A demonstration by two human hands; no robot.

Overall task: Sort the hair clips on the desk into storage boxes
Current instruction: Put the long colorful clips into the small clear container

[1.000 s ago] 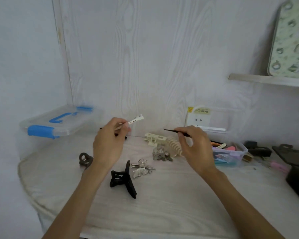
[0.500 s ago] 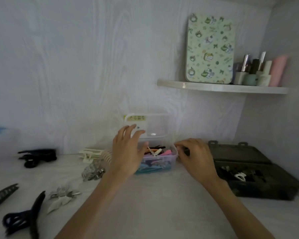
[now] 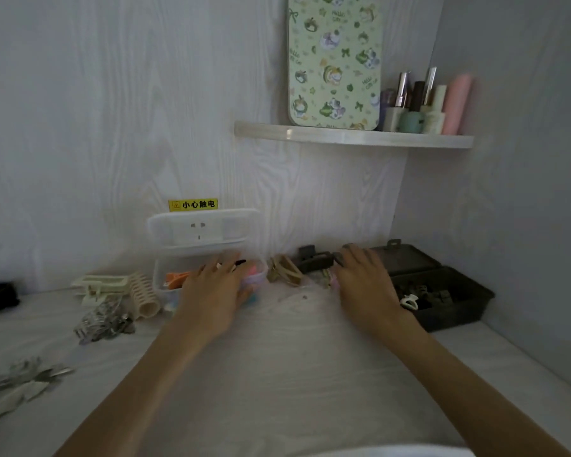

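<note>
Now, line by line:
Left hand: the left hand (image 3: 211, 293) lies palm down over the clear storage box (image 3: 165, 275), its fingers stretched forward over the box's right part; a thin black clip (image 3: 239, 262) shows at its fingertips, but whether the fingers pinch it I cannot tell.
Right hand: the right hand (image 3: 365, 282) lies palm down just left of the dark storage box (image 3: 455, 308), fingers extended and relaxed, tips reaching a dark clip (image 3: 314, 260) at the back of the desk; no grasp is visible.
Clear box: open, its lid (image 3: 201, 230) standing up against the wall in front of a socket; an orange clip (image 3: 177, 278) and pink pieces lie inside.
Dark box: open at the right, against the corner, with small dark clips and one white claw clip (image 3: 409, 302) inside.
Loose clips: a tan clip (image 3: 284, 270) lies between the two boxes; a cream clip (image 3: 101, 285) and a ribbed beige roller (image 3: 144, 296) sit just left of the clear box; silver clips (image 3: 104, 321) lie nearer, and a silver butterfly clip (image 3: 23, 384) at the left edge.
Desk: the white desk (image 3: 277, 357) carries all of these.
Shelf: a wall shelf (image 3: 353, 138) holds a patterned green tin (image 3: 335, 61) and small bottles (image 3: 426, 107).
</note>
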